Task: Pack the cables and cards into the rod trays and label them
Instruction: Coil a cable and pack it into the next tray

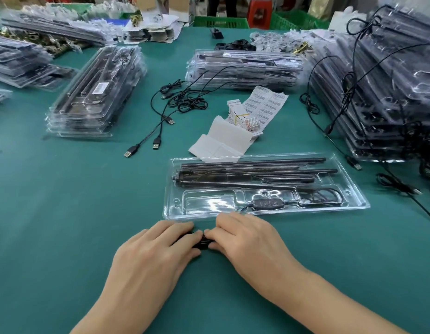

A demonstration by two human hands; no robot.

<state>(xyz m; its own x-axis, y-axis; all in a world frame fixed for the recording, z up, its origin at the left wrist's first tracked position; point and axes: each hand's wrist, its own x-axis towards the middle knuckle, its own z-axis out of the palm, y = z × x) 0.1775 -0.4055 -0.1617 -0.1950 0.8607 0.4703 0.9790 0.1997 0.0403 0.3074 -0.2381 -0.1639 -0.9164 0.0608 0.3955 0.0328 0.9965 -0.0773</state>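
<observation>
A clear plastic rod tray (pixel 175 208) lies on the green table in front of me, with black rods (pixel 252 165) in its upper slots and a black controller (pixel 268 203) with cable in its lower pocket. Just below the tray's near edge, my left hand (pixel 156 256) and my right hand (pixel 252 244) meet over a small bundle of black cable (pixel 202 242); the fingertips of both pinch it. Most of the bundle is hidden under my fingers. Loose USB cables (pixel 161 121) lie to the upper left. A banded stack of cards (pixel 243 118) and barcode label sheets (pixel 267 104) lie behind the tray.
Stacks of packed clear trays stand at the left (pixel 93 92), centre back (pixel 245 68) and right (pixel 382 80), the right one draped with black cables. White backing paper (pixel 223 141) lies against the tray's far edge. Green crates (pixel 221 21) sit beyond the table.
</observation>
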